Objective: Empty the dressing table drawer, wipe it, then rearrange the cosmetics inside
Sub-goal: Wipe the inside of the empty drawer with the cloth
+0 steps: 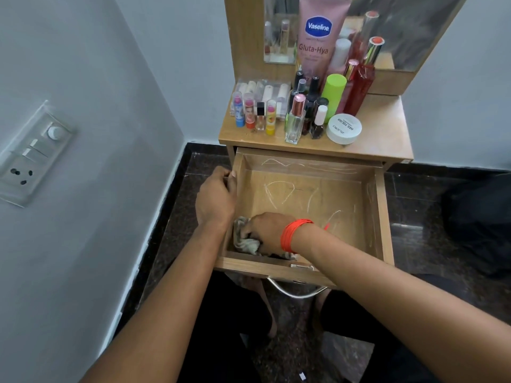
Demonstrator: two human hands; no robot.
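At the drawer's near left corner the right hand [265, 230], orange threads [293, 234] around its wrist, curls its fingers over a crumpled greyish cloth [244, 243] and presses it onto the wooden floor. The left hand [215, 197] clamps the rim of the left wall, thumb tip over the edge. The open drawer [383, 211] holds only the cloth, and pale scratch lines cross its bottom. Beyond, the desk [387, 125] carries the cosmetics: bright lip balm sticks [250, 113], a square glass bottle [294, 123], a round white jar [344, 128] and a tall pink tube [318, 37] before the mirror [414, 29].
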